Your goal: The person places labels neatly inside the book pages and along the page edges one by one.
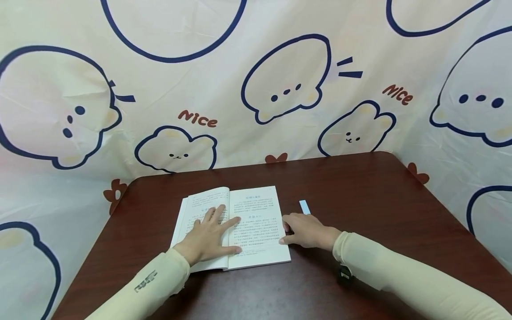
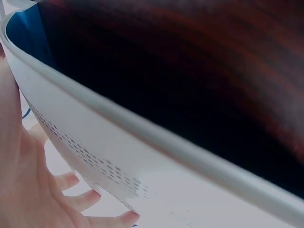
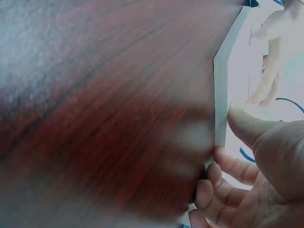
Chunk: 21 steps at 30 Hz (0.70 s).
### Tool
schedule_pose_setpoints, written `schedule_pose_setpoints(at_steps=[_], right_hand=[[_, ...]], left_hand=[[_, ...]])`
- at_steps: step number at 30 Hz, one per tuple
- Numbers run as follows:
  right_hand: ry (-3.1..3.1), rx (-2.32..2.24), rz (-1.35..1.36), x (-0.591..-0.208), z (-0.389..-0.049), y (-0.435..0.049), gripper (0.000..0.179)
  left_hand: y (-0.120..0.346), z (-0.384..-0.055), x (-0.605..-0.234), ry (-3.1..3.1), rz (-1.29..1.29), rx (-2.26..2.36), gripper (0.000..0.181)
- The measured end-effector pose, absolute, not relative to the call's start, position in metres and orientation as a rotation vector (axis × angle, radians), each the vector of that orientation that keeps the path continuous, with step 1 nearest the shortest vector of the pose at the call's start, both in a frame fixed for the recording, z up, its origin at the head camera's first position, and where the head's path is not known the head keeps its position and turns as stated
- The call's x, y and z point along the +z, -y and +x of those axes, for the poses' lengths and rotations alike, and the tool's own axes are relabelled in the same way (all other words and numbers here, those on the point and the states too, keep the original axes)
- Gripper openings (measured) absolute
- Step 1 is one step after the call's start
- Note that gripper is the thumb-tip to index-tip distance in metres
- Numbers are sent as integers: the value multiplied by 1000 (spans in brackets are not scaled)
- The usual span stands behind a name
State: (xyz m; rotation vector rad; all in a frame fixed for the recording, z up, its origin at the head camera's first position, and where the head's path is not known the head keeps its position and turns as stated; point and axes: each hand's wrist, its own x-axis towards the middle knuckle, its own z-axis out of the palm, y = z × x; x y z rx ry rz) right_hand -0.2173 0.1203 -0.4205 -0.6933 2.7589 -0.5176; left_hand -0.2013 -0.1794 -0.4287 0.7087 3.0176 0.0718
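Nearest of all, counting the book as the clock's middle: a cream left sleeve at eight o'clock, with a dark mark on it, and a cream right sleeve between three and four. Under the right cuff, a small black thing, too dark to make out.

In the middle, the book, laid wide on the shiny brown table. Tiny words on both pages, with blue headings. On top, a bit toward nine o'clock, the left hand, fingers spread out and loose, with the thumb and one finger across the fold onto the right page. Lots of the left page's words covered up that way. From the left wrist, a curved white edge with some blue under it.

At three o'clock, on the book's side edge, the right hand, thumb on the page and fingers curled in, pinching the book there. Hard to tell how far under the fingers go.

Between two and three o'clock, a small pale blue strip, near the book but apart from it. Near end hidden behind the right hand.

At twelve o'clock, past the table, a white cloth with fat blue outlines of funny faces. Red "Nice" on it twice, just before twelve and at two.
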Motion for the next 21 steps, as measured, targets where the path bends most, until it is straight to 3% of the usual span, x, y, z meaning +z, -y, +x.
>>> schedule_pose_setpoints(at_steps=[10,21], right_hand=[[-2797,-510,-732,-424,-219,-122,33],[-2871,-625,-691,-402,-235,-136,23]], left_hand=[[179,-201,-431,-2993,678,133,85],[181,-201,-433,-2987,646,124,86]])
